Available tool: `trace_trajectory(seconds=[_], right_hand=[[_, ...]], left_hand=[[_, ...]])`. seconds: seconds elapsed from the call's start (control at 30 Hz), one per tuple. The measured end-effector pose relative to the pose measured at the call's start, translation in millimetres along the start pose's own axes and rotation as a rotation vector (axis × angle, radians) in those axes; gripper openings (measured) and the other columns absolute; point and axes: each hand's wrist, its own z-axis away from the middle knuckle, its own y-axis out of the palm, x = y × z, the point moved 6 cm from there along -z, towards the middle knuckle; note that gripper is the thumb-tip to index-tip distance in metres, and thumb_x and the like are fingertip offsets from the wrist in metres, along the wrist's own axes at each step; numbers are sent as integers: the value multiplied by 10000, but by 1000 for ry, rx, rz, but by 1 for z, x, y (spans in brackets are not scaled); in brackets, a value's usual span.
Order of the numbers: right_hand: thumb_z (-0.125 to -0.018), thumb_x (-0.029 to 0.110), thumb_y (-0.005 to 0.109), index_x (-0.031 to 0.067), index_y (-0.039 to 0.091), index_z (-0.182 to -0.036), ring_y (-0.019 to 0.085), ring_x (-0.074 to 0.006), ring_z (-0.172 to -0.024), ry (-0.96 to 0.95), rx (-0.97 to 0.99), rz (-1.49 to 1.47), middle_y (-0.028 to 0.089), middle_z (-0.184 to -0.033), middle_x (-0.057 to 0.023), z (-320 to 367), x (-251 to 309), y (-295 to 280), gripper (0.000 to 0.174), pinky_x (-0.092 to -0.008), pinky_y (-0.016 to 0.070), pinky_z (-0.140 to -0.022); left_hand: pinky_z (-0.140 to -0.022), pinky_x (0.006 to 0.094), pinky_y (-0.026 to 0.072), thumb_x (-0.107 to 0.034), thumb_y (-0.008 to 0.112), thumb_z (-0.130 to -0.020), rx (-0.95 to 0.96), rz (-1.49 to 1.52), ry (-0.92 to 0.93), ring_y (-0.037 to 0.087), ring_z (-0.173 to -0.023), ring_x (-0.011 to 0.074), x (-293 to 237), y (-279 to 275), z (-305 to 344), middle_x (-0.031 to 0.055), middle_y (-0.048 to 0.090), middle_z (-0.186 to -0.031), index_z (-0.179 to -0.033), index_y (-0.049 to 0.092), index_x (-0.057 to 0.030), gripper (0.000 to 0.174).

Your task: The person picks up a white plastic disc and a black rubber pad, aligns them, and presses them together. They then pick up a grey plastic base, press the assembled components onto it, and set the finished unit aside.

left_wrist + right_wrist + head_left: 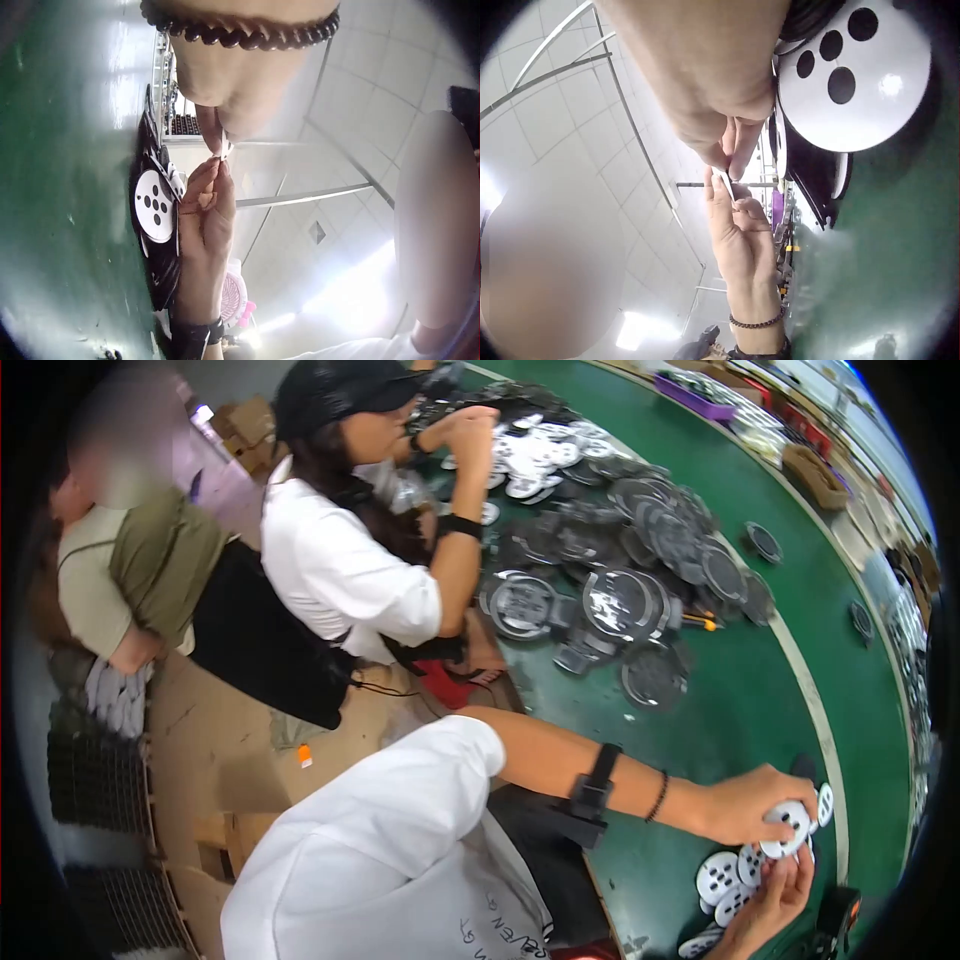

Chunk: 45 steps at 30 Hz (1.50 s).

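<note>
A white round disc with dark spots (788, 834) is held between both hands over the green table (640, 840). My left hand (742, 807), with a beaded bracelet at its wrist, pinches it from above in the head view. From below, the fingers of my right hand (778, 895) pinch its lower edge. Both wrist views show the disc (727, 184) nearly edge-on, a thin white strip between the fingertips. Close beside the hands lie several more spotted white discs (717, 876), overlapping one another, with dark pieces among them in the left wrist view.
Further up the table spreads a large heap of dark round parts in clear plastic (620, 600), with a pile of white discs (540, 455) behind. A person in a black cap (345, 550) works there. Two dark round parts (763, 543) lie past the pale line. Boxes stand along the far edge.
</note>
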Motion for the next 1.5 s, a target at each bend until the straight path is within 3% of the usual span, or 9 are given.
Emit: trace_trajectory(seconds=[0.07,0.33,0.53,0.67,0.87,1.07,1.3,1.37,1.5], right_hand=[[-912,-49,659,-64,579,-1276,658,-234,-950,-56,-9,13,680,-1095,-182,5,15,9,373,-358,562,-875],[-876,-55,672,-47,612,-1211,573,-144,-809,-70,-69,10,626,-874,-51,4,23,22,340,-276,499,-746],[-861,-51,679,-23,570,-1166,578,-152,-791,-62,-38,18,621,-868,-67,4,22,21,325,-298,530,-753],[-902,-71,645,-4,496,-1170,608,-158,-795,-111,-147,22,647,-846,-96,10,28,26,314,-322,558,-768],[-877,-67,710,10,472,-1108,627,-176,-814,-215,-91,83,661,-862,-131,11,33,24,340,-329,567,-766],[-882,-49,725,-13,479,-1118,644,-221,-802,-328,-73,206,664,-859,-163,21,52,37,344,-341,573,-764],[-909,15,724,-56,589,-1022,633,-204,-801,-431,-53,325,661,-881,-130,20,57,44,190,-320,559,-770],[-992,65,599,-60,582,-1292,650,-176,-1027,-328,-44,320,667,-1179,-140,-1,3,-7,326,-271,520,-887],[-961,-6,596,-86,652,-1200,652,-143,-918,-293,-220,384,698,-1077,-127,12,47,-6,258,-268,531,-836]], left_hand=[[-566,349,546,-37,652,-830,4,-27,103,680,-581,250,3,1,0,187,684,-861,-1103,585,15,286],[-516,335,521,-25,641,-841,56,-58,127,684,-674,229,-2,4,2,181,673,-873,-1110,561,-2,282],[-872,446,481,-36,687,-823,76,-149,62,626,-1014,350,8,10,2,179,645,-1040,-1104,570,11,308],[-872,433,473,-137,743,-797,-93,-545,528,605,-986,347,-17,12,13,169,623,-1008,-1078,622,11,339],[-712,353,590,-156,754,-831,200,-96,17,739,-770,272,9,12,4,176,741,-837,-945,714,76,262],[-720,304,599,-134,801,-792,274,-80,66,749,-795,202,20,7,-5,139,763,-870,-935,749,48,237],[-622,405,527,-138,668,-813,-45,-438,279,676,-680,328,16,-6,-13,154,699,-740,-746,700,-29,132],[-706,466,507,-115,598,-870,-210,-471,321,642,-784,404,1,-36,-16,195,657,-809,-779,627,-8,143],[-647,379,545,-85,610,-910,-222,-472,128,719,-756,325,7,-74,-27,195,717,-830,-982,688,20,149]])
